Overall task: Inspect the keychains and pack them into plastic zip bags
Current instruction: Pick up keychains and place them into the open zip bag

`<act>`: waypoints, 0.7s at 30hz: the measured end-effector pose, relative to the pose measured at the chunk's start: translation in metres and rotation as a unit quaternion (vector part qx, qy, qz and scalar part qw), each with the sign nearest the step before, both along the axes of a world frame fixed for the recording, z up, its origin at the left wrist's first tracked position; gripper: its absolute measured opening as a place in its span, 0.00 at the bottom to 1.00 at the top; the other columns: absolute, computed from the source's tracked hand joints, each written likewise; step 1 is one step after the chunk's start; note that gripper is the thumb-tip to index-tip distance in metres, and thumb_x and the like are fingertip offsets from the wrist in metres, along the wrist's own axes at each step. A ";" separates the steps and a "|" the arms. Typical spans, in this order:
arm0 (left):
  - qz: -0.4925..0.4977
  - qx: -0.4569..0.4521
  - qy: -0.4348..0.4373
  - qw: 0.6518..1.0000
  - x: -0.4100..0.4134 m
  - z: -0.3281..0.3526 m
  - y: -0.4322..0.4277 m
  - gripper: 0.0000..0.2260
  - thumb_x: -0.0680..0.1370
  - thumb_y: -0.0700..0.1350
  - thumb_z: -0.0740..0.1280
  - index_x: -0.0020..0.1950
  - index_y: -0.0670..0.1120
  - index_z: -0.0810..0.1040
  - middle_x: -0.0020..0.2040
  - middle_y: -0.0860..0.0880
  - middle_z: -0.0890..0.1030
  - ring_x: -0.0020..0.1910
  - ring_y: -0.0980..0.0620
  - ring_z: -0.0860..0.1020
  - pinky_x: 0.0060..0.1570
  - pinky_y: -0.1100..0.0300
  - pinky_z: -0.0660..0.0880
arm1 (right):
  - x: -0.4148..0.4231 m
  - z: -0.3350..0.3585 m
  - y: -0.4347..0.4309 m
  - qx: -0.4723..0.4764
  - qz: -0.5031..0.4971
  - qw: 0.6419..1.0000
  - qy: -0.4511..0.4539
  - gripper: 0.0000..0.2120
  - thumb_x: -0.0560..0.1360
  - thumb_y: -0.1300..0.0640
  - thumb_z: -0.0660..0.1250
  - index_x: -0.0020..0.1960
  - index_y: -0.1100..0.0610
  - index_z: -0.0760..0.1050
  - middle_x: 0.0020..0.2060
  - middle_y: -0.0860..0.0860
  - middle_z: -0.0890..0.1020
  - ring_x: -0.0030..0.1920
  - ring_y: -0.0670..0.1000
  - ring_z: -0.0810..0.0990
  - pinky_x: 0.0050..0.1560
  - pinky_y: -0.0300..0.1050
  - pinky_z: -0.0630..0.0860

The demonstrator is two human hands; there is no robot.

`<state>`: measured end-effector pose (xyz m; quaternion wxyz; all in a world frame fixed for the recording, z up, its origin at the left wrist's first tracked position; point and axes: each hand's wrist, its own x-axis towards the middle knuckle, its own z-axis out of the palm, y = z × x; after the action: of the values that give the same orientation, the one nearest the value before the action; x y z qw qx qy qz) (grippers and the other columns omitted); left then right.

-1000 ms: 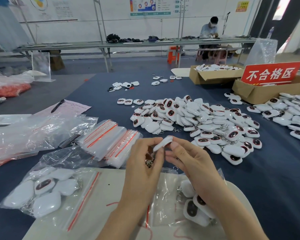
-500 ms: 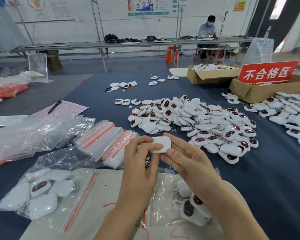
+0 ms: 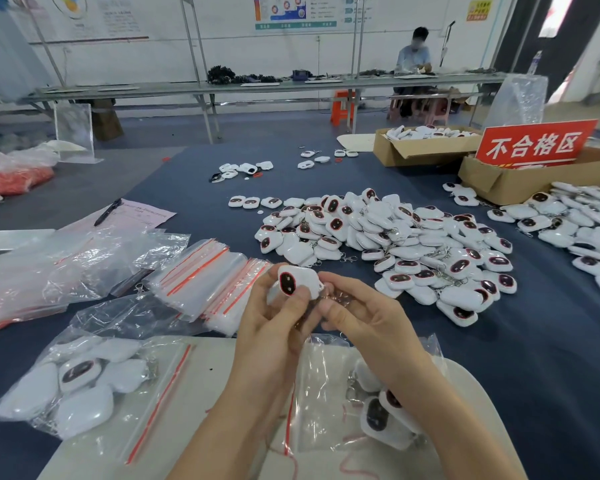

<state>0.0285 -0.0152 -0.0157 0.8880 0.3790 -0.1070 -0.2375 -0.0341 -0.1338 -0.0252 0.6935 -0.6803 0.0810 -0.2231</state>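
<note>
Keychain [image 3: 297, 280] sits pinched in my left grip [image 3: 274, 327]; my right grip [image 3: 364, 323] pinches its chain end. A slack pinch while turning could drop it, unchecked, into the near zip bag [image 3: 329, 382].

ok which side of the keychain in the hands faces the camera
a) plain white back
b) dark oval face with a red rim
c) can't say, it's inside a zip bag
b: the keychain, pinched by the left hand with the right hand at its chain end, shows its dark red-rimmed oval.
</note>
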 end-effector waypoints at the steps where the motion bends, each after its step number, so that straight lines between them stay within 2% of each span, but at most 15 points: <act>1: -0.009 -0.009 0.007 1.000 0.001 0.000 0.000 0.15 0.74 0.35 0.69 0.59 0.44 0.77 0.50 0.41 0.84 0.53 0.43 0.85 0.48 0.59 0.81 | 0.000 0.000 0.000 -0.009 -0.005 1.000 -0.002 0.16 0.77 0.64 0.70 0.56 0.44 0.81 0.48 0.48 0.87 0.48 0.48 0.86 0.49 0.40 0.81; 3: -0.021 -0.006 -0.017 1.000 0.002 -0.003 -0.001 0.15 0.73 0.36 0.69 0.58 0.42 0.75 0.50 0.41 0.84 0.50 0.45 0.84 0.50 0.58 0.81 | -0.001 0.000 0.000 -0.026 -0.018 0.999 -0.011 0.16 0.78 0.65 0.68 0.53 0.43 0.82 0.44 0.46 0.88 0.45 0.45 0.86 0.45 0.35 0.80; 6: -0.005 0.053 -0.119 0.991 0.001 -0.007 -0.001 0.11 0.72 0.36 0.70 0.52 0.42 0.73 0.53 0.41 0.84 0.51 0.46 0.83 0.51 0.54 0.81 | -0.001 0.001 -0.001 -0.032 -0.026 0.999 -0.021 0.16 0.80 0.65 0.66 0.52 0.45 0.83 0.43 0.46 0.88 0.45 0.45 0.86 0.46 0.36 0.81; 8: 0.021 0.100 -0.206 0.973 -0.001 -0.008 0.000 0.09 0.74 0.33 0.70 0.47 0.42 0.72 0.54 0.44 0.85 0.53 0.48 0.83 0.50 0.58 0.80 | -0.001 0.000 -0.001 -0.014 -0.020 0.999 -0.031 0.14 0.80 0.66 0.64 0.54 0.50 0.83 0.46 0.47 0.88 0.47 0.46 0.86 0.47 0.36 0.81; 10: 0.038 0.123 -0.250 0.960 -0.002 -0.009 0.002 0.10 0.76 0.29 0.68 0.46 0.41 0.71 0.53 0.47 0.85 0.53 0.51 0.83 0.48 0.63 0.80 | -0.002 0.000 -0.001 0.011 -0.010 0.999 -0.040 0.15 0.80 0.68 0.63 0.53 0.52 0.82 0.46 0.47 0.88 0.47 0.46 0.87 0.46 0.35 0.81; 18: 0.047 0.128 -0.243 0.960 0.000 -0.012 0.001 0.09 0.77 0.31 0.68 0.48 0.43 0.72 0.55 0.46 0.84 0.55 0.49 0.83 0.50 0.61 0.79 | -0.002 0.002 -0.001 0.006 -0.010 0.999 -0.040 0.14 0.79 0.68 0.65 0.54 0.51 0.82 0.46 0.45 0.88 0.47 0.45 0.86 0.46 0.34 0.80; 21: 0.056 0.131 -0.217 0.966 0.001 -0.013 0.001 0.09 0.78 0.32 0.69 0.53 0.42 0.74 0.49 0.49 0.85 0.49 0.51 0.83 0.48 0.62 0.79 | -0.003 0.003 -0.001 0.007 -0.015 0.999 -0.042 0.16 0.79 0.69 0.66 0.52 0.50 0.82 0.44 0.45 0.88 0.45 0.44 0.86 0.45 0.33 0.79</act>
<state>0.0293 -0.0146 -0.0289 0.7977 0.5402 -0.2435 -0.1118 -0.0367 -0.1351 -0.0218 0.6976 -0.6640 0.0633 -0.2615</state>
